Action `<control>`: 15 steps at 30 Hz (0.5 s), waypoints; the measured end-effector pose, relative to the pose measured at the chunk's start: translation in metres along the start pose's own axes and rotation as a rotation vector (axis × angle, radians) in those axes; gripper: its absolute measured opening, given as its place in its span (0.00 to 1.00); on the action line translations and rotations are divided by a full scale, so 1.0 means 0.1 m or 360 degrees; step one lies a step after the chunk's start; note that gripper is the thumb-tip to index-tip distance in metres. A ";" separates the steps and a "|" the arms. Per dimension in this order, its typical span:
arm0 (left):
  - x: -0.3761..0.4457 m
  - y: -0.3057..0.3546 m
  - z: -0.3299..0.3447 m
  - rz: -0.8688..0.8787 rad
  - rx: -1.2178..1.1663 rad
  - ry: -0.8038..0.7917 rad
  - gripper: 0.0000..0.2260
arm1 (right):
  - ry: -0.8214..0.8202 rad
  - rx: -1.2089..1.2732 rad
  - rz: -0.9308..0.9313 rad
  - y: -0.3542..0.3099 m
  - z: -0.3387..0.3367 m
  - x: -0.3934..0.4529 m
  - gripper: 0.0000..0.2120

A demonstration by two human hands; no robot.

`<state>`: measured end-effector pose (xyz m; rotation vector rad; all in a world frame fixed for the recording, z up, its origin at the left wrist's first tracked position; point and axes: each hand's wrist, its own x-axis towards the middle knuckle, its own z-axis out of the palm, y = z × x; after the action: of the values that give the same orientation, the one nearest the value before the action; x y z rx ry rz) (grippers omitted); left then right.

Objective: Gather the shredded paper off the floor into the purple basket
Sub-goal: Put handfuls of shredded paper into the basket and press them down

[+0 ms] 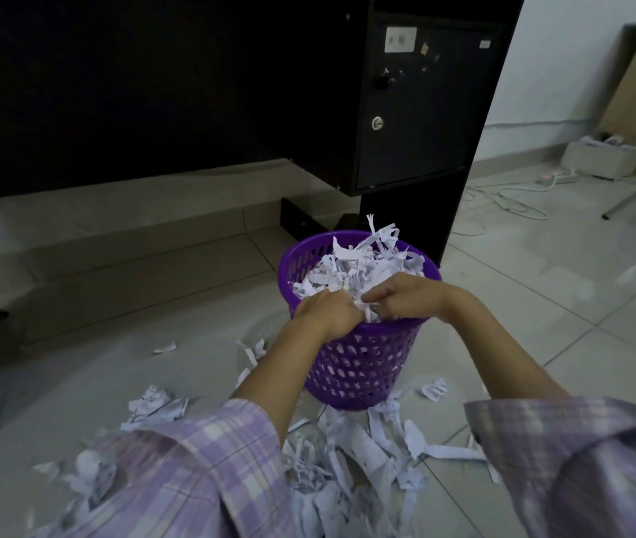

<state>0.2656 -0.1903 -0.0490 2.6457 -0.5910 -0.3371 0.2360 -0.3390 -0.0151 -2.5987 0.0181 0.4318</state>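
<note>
Reaching down together, left hand [326, 310] and right hand [405, 295] sit over the near rim of one purple basket [359, 366], which stands upright on the tiled floor [541, 304]. Left grip: fingers curled down into the heap, bunching strips. Right grip: fingers bent and closed on a few strips at the near edge; the fingertips of both are partly buried, so the exact hold cannot be told. The two hands nearly touch.

Shredded paper [355, 266] is heaped above the basket rim, several strips sticking up at the far side. More shredded paper on the floor [347, 460]: one large loose pile just in front of the basket base, a smaller clump to the left, a crumpled scrap to the right, a few single strips beside the basket. Print on the strips is too small to read.

Two plaid lilac sleeves [176, 471] fill the lower view.

Behind the basket: one black cabinet [417, 110] with one knob, one round lock, one pale sticker near the top, its marks unreadable, and a tiny tag at the upper right, also unreadable. Far right: one white power strip [557, 176] with trailing cable, one low white box [599, 159], one board leaning on the wall.
</note>
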 end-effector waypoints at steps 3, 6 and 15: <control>0.03 0.01 0.00 0.0002 0.0077 -0.0080 0.16 | 0.0051 -0.0069 -0.0037 -0.06 0.05 -0.01 0.13; 0.02 0.01 0.01 0.0067 0.0174 -0.0069 0.18 | 0.0073 -0.0284 -0.0004 -0.11 0.09 0.05 0.11; -0.04 -0.02 0.13 0.0182 0.0276 0.0269 0.16 | 0.0040 -0.0467 0.0208 -0.06 0.17 0.34 0.11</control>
<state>0.2585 -0.1908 -0.0613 2.7534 -0.7415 -0.0285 0.2637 -0.3234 -0.0367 -2.9027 0.1438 0.4790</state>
